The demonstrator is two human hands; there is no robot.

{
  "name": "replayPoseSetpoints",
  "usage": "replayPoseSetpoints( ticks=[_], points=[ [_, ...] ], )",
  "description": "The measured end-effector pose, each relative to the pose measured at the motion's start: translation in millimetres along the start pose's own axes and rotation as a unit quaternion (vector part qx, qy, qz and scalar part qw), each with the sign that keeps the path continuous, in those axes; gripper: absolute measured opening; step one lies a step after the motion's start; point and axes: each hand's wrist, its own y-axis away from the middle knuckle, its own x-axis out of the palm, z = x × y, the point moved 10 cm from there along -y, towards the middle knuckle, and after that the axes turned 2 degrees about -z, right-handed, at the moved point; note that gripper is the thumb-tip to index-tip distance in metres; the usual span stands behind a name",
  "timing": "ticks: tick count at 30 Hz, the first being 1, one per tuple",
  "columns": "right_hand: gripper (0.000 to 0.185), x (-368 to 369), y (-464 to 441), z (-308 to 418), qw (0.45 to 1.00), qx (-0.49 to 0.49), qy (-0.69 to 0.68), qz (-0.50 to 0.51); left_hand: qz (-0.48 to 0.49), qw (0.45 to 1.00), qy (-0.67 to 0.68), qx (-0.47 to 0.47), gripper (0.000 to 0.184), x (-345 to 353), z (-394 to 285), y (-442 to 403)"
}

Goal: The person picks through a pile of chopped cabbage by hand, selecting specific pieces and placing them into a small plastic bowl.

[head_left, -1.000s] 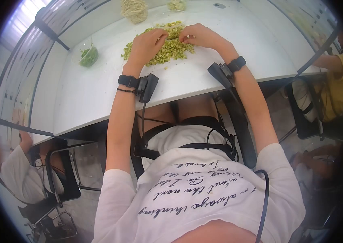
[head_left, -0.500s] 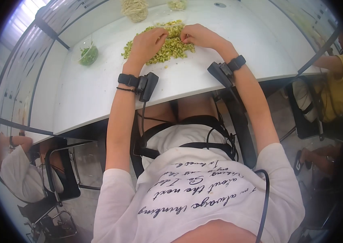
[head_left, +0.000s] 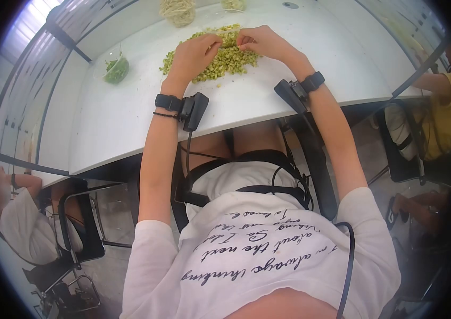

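A spread-out pile of small chopped green pieces [head_left: 229,63] lies on the white table [head_left: 183,114]. Over the pile's left part is my left hand [head_left: 197,53], its thumb and fingertips pinched together; whatever is between them is too small to name. My right hand [head_left: 261,42] hovers at the upper right edge of the pile, fingertips also pinched, with something hidden or tiny between them. The two hands face each other, a short gap apart. Behind them the rim of a clear bowl shows, partly hidden by the pile and hands.
A clear bowl of green pieces [head_left: 116,70] stands at the left. Toward the back are a bundle of pale strands [head_left: 178,11] and a small container of light green bits [head_left: 233,5]. Low partitions flank the table. Seated people [head_left: 28,228] are at left and right.
My right hand has lifted slightly up and away from the pile. My left hand has barely moved. The person at the left has raised an arm toward the head.
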Motion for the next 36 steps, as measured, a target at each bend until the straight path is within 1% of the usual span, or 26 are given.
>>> replayPoseSetpoints(
  ticks=[10, 17, 22, 28, 34, 36],
  points=[
    [0.010, 3.7, 2.3, 7.6, 0.998, -0.021, -0.044, 0.028, 0.003, 1.000, 0.003, 0.004, 0.013, 0.0, -1.8, -0.3],
    [0.007, 7.7, 1.7, 11.4, 0.998, -0.050, -0.003, 0.040, 0.002, 1.000, 0.006, 0.013, 0.013, 0.3, -3.5, -0.4],
    [0.007, 10.8, 2.0, 10.0, 0.998, -0.031, 0.026, 0.056, 0.007, 1.000, 0.007, 0.007, 0.013, 1.5, -2.2, -0.1],
    [0.007, 18.3, 1.0, 4.3, 0.996, -0.044, 0.027, 0.071, 0.006, 1.000, 0.003, 0.012, 0.013, 1.3, -4.0, -0.1],
    [0.008, 20.7, -0.1, 11.6, 0.993, -0.096, 0.026, 0.068, 0.012, 1.000, 0.012, 0.007, 0.013, 4.2, -0.5, 0.6],
    [0.008, 19.8, 0.1, 12.1, 0.993, -0.095, 0.030, 0.063, 0.012, 1.000, 0.014, 0.006, 0.014, 4.0, -0.7, 0.6]
  ],
)
